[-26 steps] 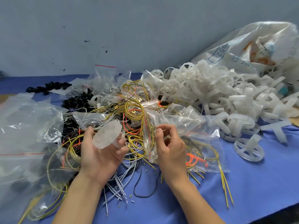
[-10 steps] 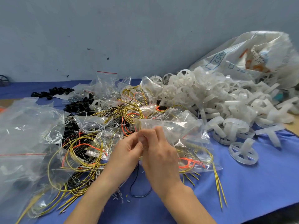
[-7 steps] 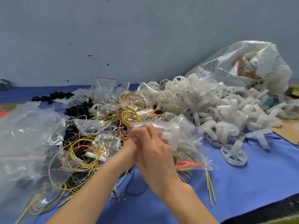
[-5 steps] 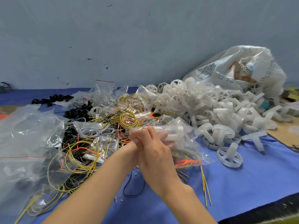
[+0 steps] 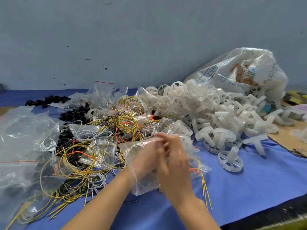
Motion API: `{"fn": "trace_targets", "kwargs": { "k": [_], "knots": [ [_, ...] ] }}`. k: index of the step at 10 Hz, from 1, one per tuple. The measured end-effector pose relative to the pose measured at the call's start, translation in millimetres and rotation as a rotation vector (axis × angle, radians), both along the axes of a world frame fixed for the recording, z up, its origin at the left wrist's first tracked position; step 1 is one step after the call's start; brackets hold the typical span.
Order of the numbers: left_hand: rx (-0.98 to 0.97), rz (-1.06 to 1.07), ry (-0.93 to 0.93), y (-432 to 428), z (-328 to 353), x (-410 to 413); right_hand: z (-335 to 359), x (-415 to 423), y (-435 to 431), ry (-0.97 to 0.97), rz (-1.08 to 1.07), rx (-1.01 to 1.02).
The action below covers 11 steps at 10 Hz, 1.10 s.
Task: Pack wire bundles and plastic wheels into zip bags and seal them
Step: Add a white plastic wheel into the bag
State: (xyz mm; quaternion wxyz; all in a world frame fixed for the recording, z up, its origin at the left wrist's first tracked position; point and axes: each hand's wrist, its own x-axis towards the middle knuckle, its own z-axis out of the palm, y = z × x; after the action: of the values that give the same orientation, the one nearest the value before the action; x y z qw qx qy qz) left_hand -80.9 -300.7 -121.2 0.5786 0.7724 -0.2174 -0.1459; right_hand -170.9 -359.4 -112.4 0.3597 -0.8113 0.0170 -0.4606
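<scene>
Both hands meet at the centre, blurred by motion. My right hand [image 5: 174, 163] pinches the top edge of a clear zip bag [image 5: 131, 148]. My left hand [image 5: 146, 161] shows through the bag's plastic and grips it from the left. A white plastic wheel [image 5: 185, 140] sits in the bag just behind my right fingers. Under the hands lies another bag with yellow and orange wires [image 5: 197, 170]. Loose wire bundles [image 5: 78, 160] spread to the left. A heap of white plastic wheels [image 5: 207, 110] rises at the right.
A single wheel [image 5: 230, 161] lies on the blue cloth [image 5: 249, 185] right of my hands. A large white sack [image 5: 240, 72] leans on the wall behind the heap. Clear bags [image 5: 25, 135] pile at the left, black parts [image 5: 48, 100] behind them. The table's front edge runs lower right.
My left hand put the wheel into the bag, then both hands came together at the bag's top. The bag now hangs over my left hand, and the view has swung left.
</scene>
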Motion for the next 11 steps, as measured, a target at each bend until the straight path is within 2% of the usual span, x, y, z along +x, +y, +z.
{"fn": "trace_targets", "kwargs": {
  "k": [1,2,3,4,5,6,7,9,10,11],
  "knots": [
    [0.083,-0.061,-0.234,19,13,-8,-4,-1,-42,-0.046,-0.300,0.127],
    [0.055,-0.140,-0.330,61,3,3,-10,-1,-79,-0.072,-0.636,0.196],
    [0.013,0.004,-0.269,97,-5,5,-23,-2,-103,-0.060,-0.830,0.281],
    [-0.049,0.325,-0.253,106,-20,2,-38,-2,-109,0.026,-0.867,0.327],
    [-0.017,0.450,-0.296,105,-26,4,-45,-3,-114,0.085,-0.855,0.355],
    [-0.056,0.447,-0.270,106,-29,6,-45,-5,-119,0.107,-0.848,0.428],
    [-0.033,0.441,-0.270,106,-31,5,-47,-5,-123,0.181,-0.857,0.406],
    [-0.036,0.428,-0.284,108,-34,6,-32,-9,-109,0.049,-0.791,0.330],
    [-0.071,0.463,-0.276,106,-27,2,-10,-15,-97,-0.071,-0.740,0.184],
    [-0.028,0.637,-0.550,108,-11,-12,11,-21,-68,-0.213,-0.592,-0.004]
  ]
}}
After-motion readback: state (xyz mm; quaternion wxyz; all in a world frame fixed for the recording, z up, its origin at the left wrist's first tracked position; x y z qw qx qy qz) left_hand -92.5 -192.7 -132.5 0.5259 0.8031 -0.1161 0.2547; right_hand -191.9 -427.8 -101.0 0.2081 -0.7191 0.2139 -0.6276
